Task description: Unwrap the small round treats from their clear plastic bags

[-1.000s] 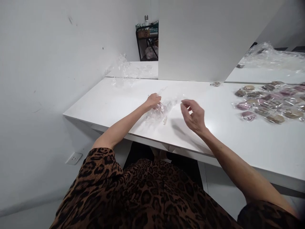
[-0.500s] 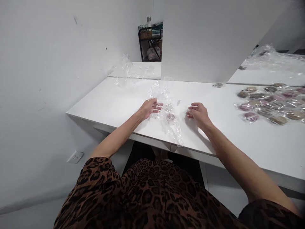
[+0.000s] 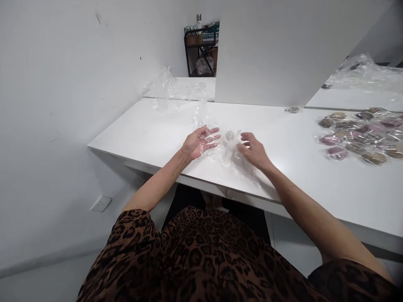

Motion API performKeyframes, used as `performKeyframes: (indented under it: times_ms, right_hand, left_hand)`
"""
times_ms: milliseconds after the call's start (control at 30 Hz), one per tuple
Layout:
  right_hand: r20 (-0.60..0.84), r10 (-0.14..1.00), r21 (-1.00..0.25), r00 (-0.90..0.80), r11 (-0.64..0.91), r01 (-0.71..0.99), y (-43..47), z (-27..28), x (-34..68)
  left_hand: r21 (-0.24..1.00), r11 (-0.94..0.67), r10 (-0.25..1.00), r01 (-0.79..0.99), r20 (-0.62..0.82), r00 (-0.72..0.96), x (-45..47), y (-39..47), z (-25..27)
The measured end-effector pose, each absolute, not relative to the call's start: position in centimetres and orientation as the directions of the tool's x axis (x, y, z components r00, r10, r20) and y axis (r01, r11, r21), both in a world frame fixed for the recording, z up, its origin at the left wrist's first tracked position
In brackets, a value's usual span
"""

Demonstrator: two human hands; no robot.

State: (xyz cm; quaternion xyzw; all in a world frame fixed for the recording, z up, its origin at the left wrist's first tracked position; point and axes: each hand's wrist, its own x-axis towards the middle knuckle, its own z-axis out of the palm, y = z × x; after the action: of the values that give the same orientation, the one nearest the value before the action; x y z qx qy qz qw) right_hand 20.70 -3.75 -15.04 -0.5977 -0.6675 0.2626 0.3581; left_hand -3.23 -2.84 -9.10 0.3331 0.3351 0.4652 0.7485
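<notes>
My left hand [image 3: 199, 143] is open, palm turned up and fingers spread. Crinkled clear plastic film [image 3: 227, 154] drapes by its fingers and palm and stretches across to the right. My right hand [image 3: 254, 152] has curled fingers at the film's right side and appears to grip it. Thumb and fingertips there are partly lost in blur and glare. A small greyish spot shows within the bunched film between both hands, too blurred to name.
Several wrapped oval pieces [image 3: 359, 136], pink, brown and grey, lie at the right of the white table [image 3: 132, 134]. One more wrapped piece [image 3: 293, 110] lies by the upright white panel [image 3: 261, 54]. Loose clear film [image 3: 166, 90] sits at the back left, near the wall.
My right hand has moved left to the film, and the film has shifted right toward it. My left hand has opened its fingers wider. The pinkish patch in the film no longer shows.
</notes>
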Motion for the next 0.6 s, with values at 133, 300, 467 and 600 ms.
performKeyframes:
  times_ms: [133, 300, 467, 600]
  right_hand:
    - [0.092, 0.978, -0.794, 0.185, -0.04, 0.606, -2.9, -16.1, 26.1]
    - [0.316, 0.927, -0.647, 0.203, 0.054, 0.761, -3.0, -16.0, 27.0]
    - [0.308, 0.947, -0.465, -0.094, 0.236, 0.853, -3.7, -15.2, 22.8]
    - [0.222, 0.974, -0.609, 0.053, 0.095, 0.788, -1.3, -14.5, 24.3]
  left_hand:
    - [0.786, 0.342, 0.933, -0.516, -0.217, 0.287, -4.1, -3.1, -10.2]
    - [0.781, 0.342, 0.94, -0.523, -0.272, 0.207, -4.6, -4.3, -11.6]
    - [0.797, 0.299, 0.954, -0.525, -0.268, 0.137, -4.9, -5.7, -12.5]
    - [0.827, 0.258, 0.963, -0.499, -0.258, 0.07, -5.5, -6.6, -12.8]
